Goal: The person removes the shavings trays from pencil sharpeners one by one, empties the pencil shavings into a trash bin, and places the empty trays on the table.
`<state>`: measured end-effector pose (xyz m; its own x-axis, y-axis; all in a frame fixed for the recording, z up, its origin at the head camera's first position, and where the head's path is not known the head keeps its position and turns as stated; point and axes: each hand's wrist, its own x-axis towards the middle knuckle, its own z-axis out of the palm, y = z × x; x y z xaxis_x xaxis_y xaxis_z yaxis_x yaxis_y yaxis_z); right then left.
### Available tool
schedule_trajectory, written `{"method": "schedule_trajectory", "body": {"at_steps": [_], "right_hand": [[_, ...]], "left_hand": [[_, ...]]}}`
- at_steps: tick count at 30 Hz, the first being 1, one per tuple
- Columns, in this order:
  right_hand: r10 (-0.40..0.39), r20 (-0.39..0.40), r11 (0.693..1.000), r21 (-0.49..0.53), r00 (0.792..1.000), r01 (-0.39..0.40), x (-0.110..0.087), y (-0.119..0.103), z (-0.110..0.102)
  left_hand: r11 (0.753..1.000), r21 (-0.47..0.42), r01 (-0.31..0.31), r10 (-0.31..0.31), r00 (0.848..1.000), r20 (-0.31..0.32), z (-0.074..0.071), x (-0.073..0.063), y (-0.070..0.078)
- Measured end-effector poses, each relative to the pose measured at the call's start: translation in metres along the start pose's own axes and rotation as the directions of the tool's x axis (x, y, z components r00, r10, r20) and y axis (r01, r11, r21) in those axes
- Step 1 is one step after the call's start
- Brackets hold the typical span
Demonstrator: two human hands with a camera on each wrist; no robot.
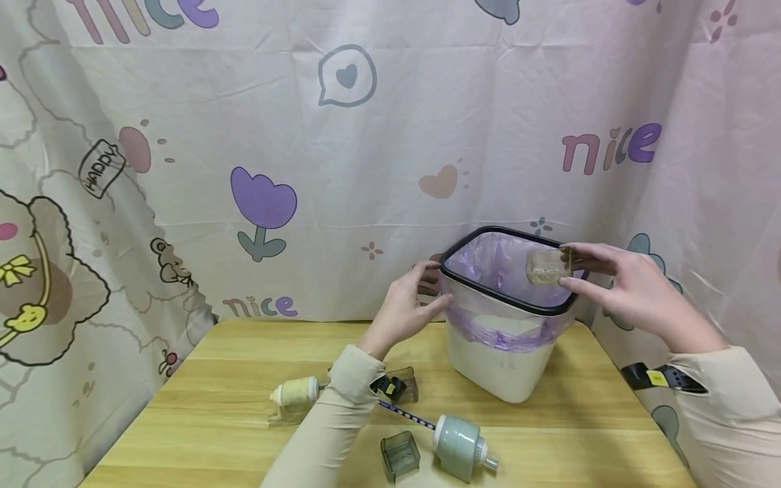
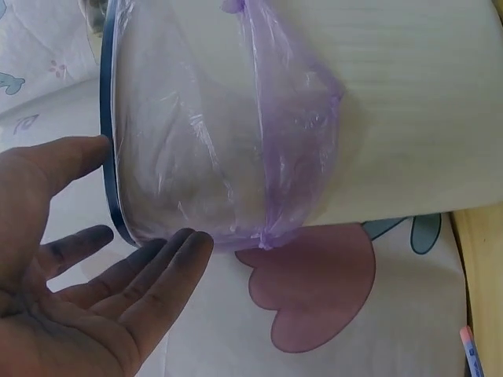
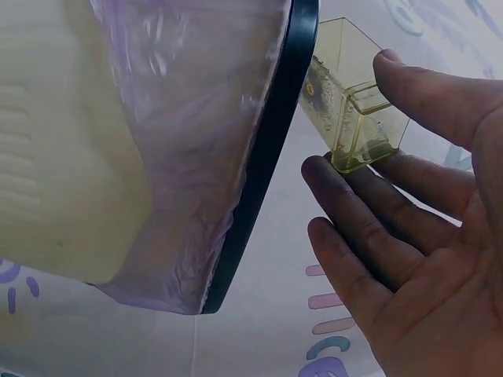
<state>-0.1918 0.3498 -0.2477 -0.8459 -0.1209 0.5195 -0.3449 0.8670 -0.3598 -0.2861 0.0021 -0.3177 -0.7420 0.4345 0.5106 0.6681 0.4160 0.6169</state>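
My right hand [image 1: 628,290] pinches a small see-through yellowish shavings box [image 1: 546,266] between thumb and fingers, tilted over the mouth of the bin. Bits of shavings cling inside the shavings box, as the right wrist view shows. The white trash bin [image 1: 503,369] has a black rim [image 1: 506,299] and a purple plastic liner [image 1: 482,325] folded over its outside. At the bin's left side is my left hand [image 1: 405,301], its thumb at the rim and its extended fingers beside the liner's corner in the left wrist view.
On the wooden table [image 1: 232,359] lie a yellow crank pencil sharpener [image 1: 295,393] and a grey-green sharpener [image 1: 457,444] with a blue dotted pencil [image 1: 407,413] at it. A grey see-through box [image 1: 401,454] and a brownish one [image 1: 409,383] lie nearby. A patterned curtain [image 1: 342,203] hangs behind.
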Motion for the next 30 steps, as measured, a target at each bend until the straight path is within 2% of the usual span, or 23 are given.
{"method": "schedule_trajectory", "body": {"at_steps": [5,9,15,23,30], "right_hand": [[0.017,0.045,1.000,0.000,0.999,-0.017,0.012,0.000,-0.002],[0.019,0.078,1.000,-0.006,0.997,-0.018,0.020,0.002,-0.002],[-0.023,0.102,0.999,-0.047,0.995,0.027,0.032,0.005,-0.002],[-0.062,0.132,0.993,-0.090,0.989,0.074,0.041,0.006,-0.002],[-0.044,0.161,0.993,-0.101,0.986,0.061,0.048,0.006,-0.001]], "left_hand": [[0.999,-0.028,0.039,-0.039,0.999,-0.026,0.005,0.004,0.003],[0.997,-0.064,0.045,-0.048,0.997,-0.056,0.010,0.008,0.003],[0.992,-0.104,0.068,-0.077,0.993,-0.085,0.016,0.014,0.005],[0.980,-0.160,0.121,-0.143,0.981,-0.134,0.023,0.019,0.008],[0.970,-0.188,0.156,-0.188,0.968,-0.166,0.028,0.023,0.006]]}}
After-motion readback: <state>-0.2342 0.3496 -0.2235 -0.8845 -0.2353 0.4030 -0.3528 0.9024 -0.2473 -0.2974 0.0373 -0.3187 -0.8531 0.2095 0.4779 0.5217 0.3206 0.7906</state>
